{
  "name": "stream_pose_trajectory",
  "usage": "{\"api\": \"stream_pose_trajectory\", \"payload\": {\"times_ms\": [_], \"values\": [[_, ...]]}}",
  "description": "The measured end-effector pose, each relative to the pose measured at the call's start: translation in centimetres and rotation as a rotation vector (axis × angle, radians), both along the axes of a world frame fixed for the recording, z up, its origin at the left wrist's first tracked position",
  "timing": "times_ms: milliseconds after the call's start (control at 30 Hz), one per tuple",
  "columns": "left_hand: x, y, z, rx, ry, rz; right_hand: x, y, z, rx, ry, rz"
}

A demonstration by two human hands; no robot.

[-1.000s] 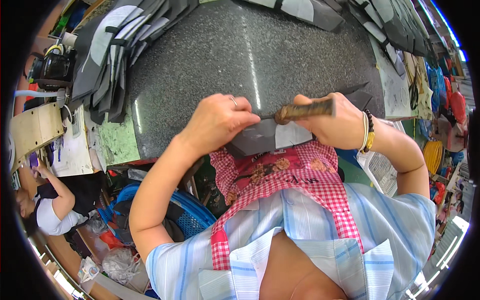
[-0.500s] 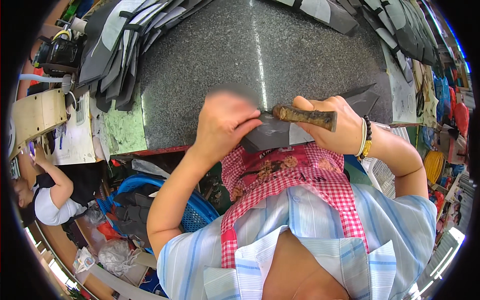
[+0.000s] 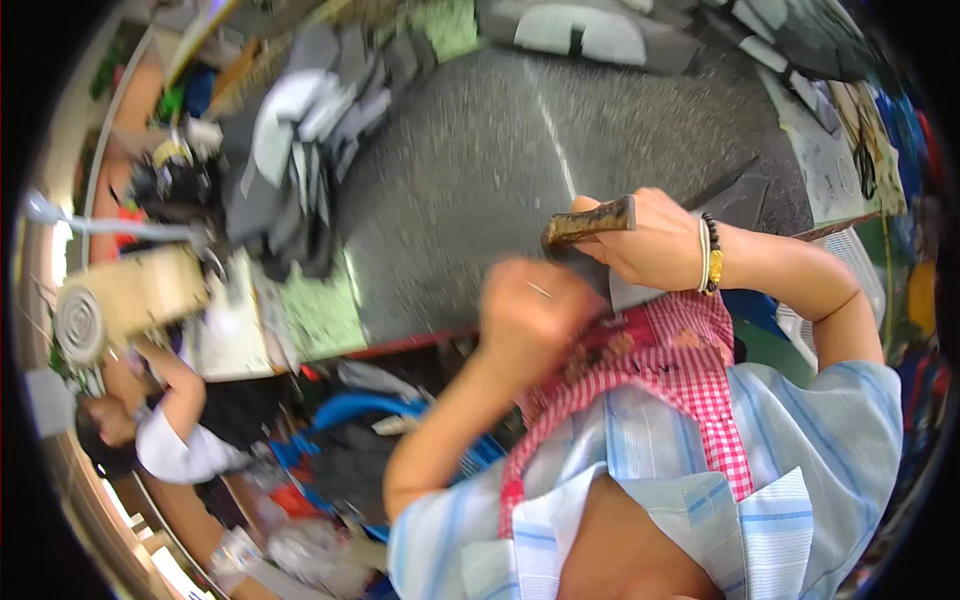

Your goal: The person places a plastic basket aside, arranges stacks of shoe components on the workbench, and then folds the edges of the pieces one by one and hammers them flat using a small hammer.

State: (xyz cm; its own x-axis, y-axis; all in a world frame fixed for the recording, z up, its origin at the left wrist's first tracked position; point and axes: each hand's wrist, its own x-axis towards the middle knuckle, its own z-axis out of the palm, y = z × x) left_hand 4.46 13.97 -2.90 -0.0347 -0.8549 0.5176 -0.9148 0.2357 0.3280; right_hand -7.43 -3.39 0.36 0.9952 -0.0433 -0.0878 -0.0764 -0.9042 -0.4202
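My right hand is closed around a worn brown tool, a thick bar that looks like a hammer, though its full shape is hidden by my fingers. Beneath that hand lies a dark grey flat piece with a lighter grey patch, at the near table edge and mostly covered. My left hand is beside this piece, just in front of my red checked apron. Motion smears its fingers, so their pose and anything in them are unclear. A thin light line shows on it.
Stacks of dark grey pieces lie at the left and the far side of the dark speckled tabletop. Another dark piece rests to the right. A blue basket stands below left. Another person is at the far left.
The whole view has shifted. My left hand has come away from the piece's far left edge, nearer to my body. My right hand has tilted the tool, still gripping it.
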Motion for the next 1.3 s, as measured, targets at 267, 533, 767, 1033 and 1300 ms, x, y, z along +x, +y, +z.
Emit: {"api": "stream_pose_trajectory", "payload": {"times_ms": [267, 533, 767, 1033, 1300], "values": [[5.2, -4.8, 7.9, -0.209, -0.239, 0.221, -7.5, -11.5, 4.6, 0.249, -0.460, -0.666], [22.2, 0.8, 3.7, -0.198, -0.544, 0.765, -13.2, -18.1, 2.9, 0.595, -0.445, -0.983], [11.5, -24.2, 2.4, -0.081, -0.415, 0.204, 3.0, -23.5, 1.7, -0.166, -0.223, -0.463], [-0.4, -15.8, 9.0, 0.403, 0.420, -0.152, 3.9, -24.0, 0.9, -0.328, -0.076, -0.396], [2.3, -3.7, 1.9, 0.771, 0.569, 0.158, -5.4, -13.1, 4.5, 0.262, -0.190, -0.177]]}}
